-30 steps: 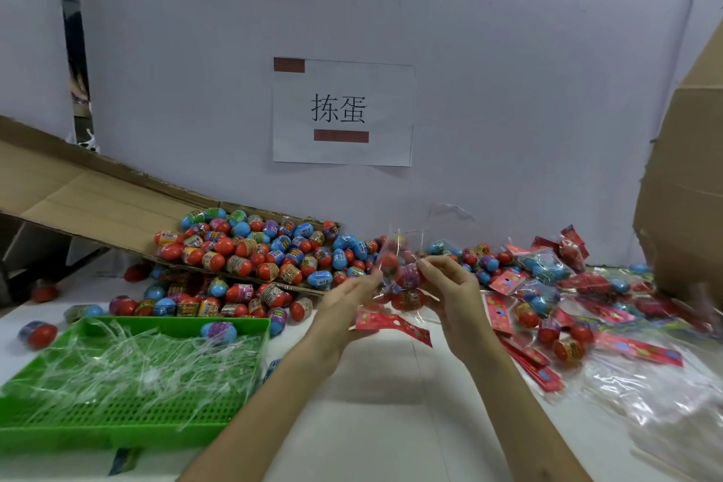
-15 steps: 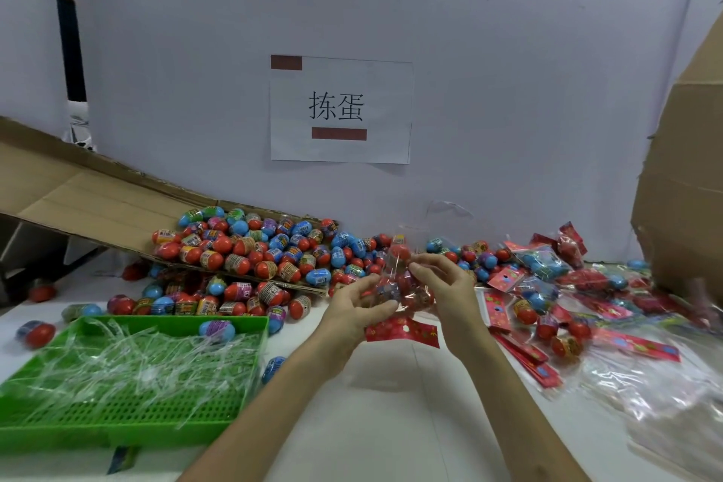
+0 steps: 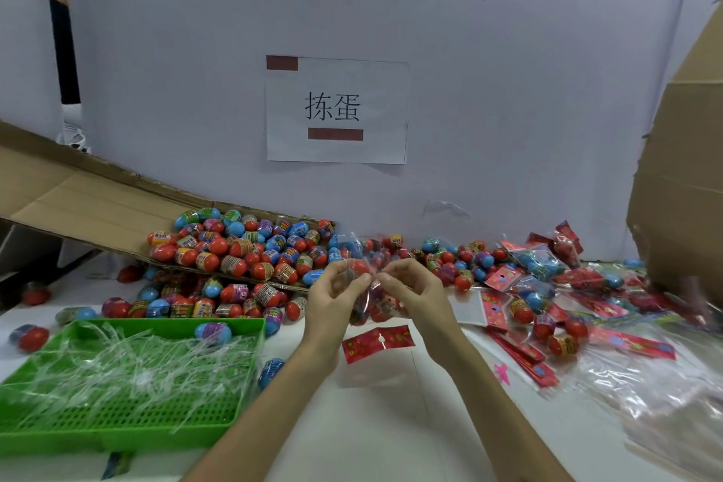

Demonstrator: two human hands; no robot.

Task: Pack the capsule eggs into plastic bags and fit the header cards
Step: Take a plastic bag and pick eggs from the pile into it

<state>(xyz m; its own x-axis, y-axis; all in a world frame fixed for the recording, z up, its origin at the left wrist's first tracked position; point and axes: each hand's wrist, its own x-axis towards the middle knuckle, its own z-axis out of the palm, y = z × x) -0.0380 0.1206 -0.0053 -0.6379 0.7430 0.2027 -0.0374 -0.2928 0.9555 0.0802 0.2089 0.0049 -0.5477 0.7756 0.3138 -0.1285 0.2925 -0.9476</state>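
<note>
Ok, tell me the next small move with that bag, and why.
Probably keep the plastic bag pinched shut with the left hand and reach the right hand down for the red header card. Both hands now pinch the egg-filled bag's top; the card lies below them, unfitted.

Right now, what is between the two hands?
In the head view, a clear bag of eggs; the left hand and right hand pinch its top.

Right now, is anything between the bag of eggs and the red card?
Nothing visible is. The left hand and right hand pinch the bag; the red card lies just below, uncovered.
</note>
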